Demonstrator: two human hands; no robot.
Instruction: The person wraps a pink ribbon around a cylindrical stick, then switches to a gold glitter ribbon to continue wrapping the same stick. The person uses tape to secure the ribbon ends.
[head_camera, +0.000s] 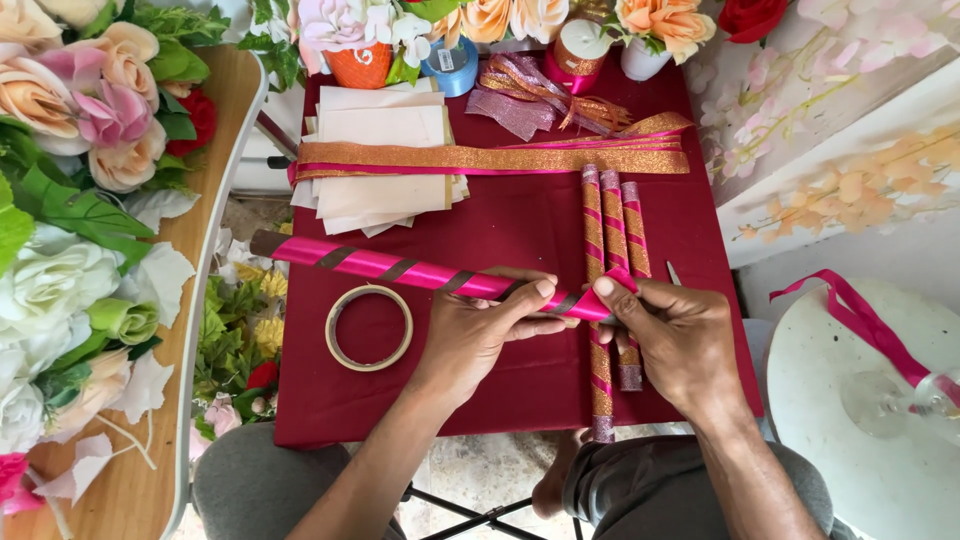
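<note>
Wrapping pink ribbon (610, 285) round the stick (400, 268) above the tape ring (369, 327); left hand (475, 335) grips the stick, right hand (680, 340) pinches ribbon; keep it taut, evenly spaced.

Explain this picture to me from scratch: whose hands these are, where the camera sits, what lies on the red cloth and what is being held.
There is no machine here. One camera, worn on a person's head, looks down at their own two bare hands over a small table covered with a dark red cloth. The left hand and right hand both grip a long stick wound with pink ribbon in a spiral, with brown showing between the turns. The right fingers pinch the ribbon at the stick's end. Under the hands lie three finished sticks wrapped in glittery gold and pink. Also on the cloth: a roll of tape, a stack of cream paper sheets and strips of gold and pink ribbon. Artificial flowers crowd the left side and the far edge.
</note>
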